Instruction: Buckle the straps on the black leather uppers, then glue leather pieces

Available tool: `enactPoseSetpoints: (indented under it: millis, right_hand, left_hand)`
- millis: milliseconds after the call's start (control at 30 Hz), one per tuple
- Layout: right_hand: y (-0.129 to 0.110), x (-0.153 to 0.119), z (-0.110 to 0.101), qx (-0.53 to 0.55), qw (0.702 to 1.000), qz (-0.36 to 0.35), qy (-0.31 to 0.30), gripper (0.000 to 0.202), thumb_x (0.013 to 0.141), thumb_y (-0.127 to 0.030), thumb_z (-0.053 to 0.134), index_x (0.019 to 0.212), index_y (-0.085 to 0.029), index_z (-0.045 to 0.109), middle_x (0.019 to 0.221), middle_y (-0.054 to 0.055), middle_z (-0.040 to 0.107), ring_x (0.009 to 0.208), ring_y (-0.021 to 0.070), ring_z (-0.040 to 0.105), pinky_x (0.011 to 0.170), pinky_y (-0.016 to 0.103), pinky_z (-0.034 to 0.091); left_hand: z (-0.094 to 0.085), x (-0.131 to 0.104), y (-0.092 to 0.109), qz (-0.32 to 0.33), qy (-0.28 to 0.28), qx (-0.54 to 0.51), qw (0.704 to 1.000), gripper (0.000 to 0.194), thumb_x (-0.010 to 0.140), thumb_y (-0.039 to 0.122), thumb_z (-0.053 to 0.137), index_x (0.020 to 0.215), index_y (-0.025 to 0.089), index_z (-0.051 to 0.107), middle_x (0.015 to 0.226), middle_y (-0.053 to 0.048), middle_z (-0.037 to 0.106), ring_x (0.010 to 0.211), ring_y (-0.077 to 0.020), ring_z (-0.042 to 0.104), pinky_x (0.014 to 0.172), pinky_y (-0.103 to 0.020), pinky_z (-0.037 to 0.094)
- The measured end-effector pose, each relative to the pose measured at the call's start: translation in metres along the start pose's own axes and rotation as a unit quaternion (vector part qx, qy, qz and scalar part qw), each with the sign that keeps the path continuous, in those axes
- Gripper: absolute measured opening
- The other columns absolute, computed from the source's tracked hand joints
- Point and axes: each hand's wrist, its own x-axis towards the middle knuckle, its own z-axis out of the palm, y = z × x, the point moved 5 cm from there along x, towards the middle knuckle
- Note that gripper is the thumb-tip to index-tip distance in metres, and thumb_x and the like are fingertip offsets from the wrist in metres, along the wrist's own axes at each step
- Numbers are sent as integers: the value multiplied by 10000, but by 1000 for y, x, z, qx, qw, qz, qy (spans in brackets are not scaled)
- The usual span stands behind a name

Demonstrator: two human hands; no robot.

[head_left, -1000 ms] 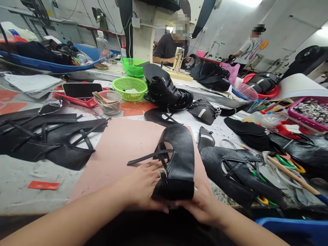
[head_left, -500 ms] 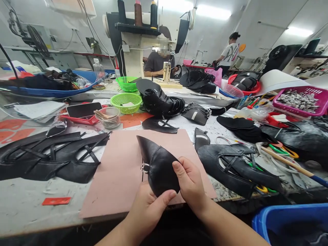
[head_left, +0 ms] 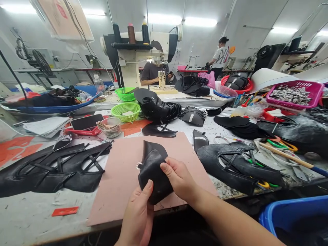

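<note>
Between my hands is a black leather shoe upper piece (head_left: 156, 174), curved, with a small metal buckle (head_left: 139, 166) on its left edge. My left hand (head_left: 140, 205) grips its lower left edge, thumb on top and fingers underneath. My right hand (head_left: 179, 176) pinches the right edge between thumb and bent fingers. The piece is held tilted above a pink board (head_left: 107, 191) at the table's front. Strapped black uppers (head_left: 74, 167) lie overlapping to the left, and more strapped uppers (head_left: 230, 164) lie to the right.
Behind the board sit a stack of black pieces (head_left: 159, 106), buckled pieces (head_left: 193, 116) and a green basket (head_left: 125, 112). A red strip (head_left: 65, 211) lies at front left. A blue bin (head_left: 294, 208) stands at lower right. Beyond a sewing machine (head_left: 128, 65), a person (head_left: 153, 73) sits.
My left hand has shifted left along the leather piece and its thumb now presses the lower left part. The piece has turned and bent. The view has tilted up slightly.
</note>
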Motion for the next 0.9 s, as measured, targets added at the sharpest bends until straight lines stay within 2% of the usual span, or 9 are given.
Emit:
enactPoseSetpoints:
  millis: [67,133,200,267,367,467,600,767,900]
  right_hand:
    - [5,2,0,65,996,49,-40,473,765,-606,489,580,-203,327,546,-66,289,506,84,267,464,228,225]
    - [8,0,2,139,975,115,-129,474,646,-616,620,619,-184,426,566,-61,380,532,89,354,509,226,299]
    - [8,-5,3,174,947,154,-224,439,556,-522,735,701,-160,534,620,-43,489,610,119,459,612,256,374]
    - [8,-11,1,173,936,165,-258,386,537,-414,774,750,-149,590,668,-31,550,673,140,504,689,283,393]
    - [12,-16,-2,152,947,174,-222,304,548,-344,766,691,-146,584,658,-30,564,645,127,493,653,266,378]
    - [19,-17,-3,138,958,172,-181,314,534,-322,772,593,-155,513,590,-51,510,579,95,429,562,224,321]
    - [26,-16,-5,177,950,169,-193,369,503,-322,794,533,-161,464,531,-69,467,540,78,392,523,204,286]
    - [19,-22,-6,166,942,193,-220,248,558,-304,757,692,-151,614,663,-30,588,640,113,502,618,233,377]
    - [11,-30,2,183,937,229,-188,257,528,-241,750,741,-145,642,607,-45,577,535,87,474,517,211,355]
  left_hand:
    - [-1,0,0,0,-1,-6,1000,269,738,263,651,995,191,682,933,-63,708,990,-237,601,879,-335,468]
    - [-3,-1,0,-1,0,-6,1000,309,730,241,656,1035,192,663,965,-61,702,1012,-240,592,871,-328,476]
    - [-5,-2,1,-6,4,-5,1000,356,723,241,664,1076,195,640,997,-62,694,1025,-243,587,857,-318,486]
    - [-5,-3,0,-21,1,-3,1000,417,716,241,675,1126,211,607,1027,-57,686,1024,-240,591,837,-309,498]
    - [-5,-2,-2,-34,2,-6,999,480,718,213,677,1183,240,560,1045,-44,681,1015,-219,600,817,-285,507]
    - [-8,0,-2,-21,23,-38,999,470,725,209,672,1181,226,562,1022,-52,689,1021,-207,600,826,-267,502]
    - [-11,2,-3,-29,25,-60,997,388,706,231,690,1089,206,630,981,-62,701,1008,-214,607,840,-277,498]
    - [-15,0,-7,-16,33,56,998,346,623,305,751,929,155,694,908,-76,715,894,-260,644,790,-325,519]
    - [-14,0,-13,2,15,111,994,296,625,328,747,863,157,709,775,-57,722,797,-256,660,722,-320,527]
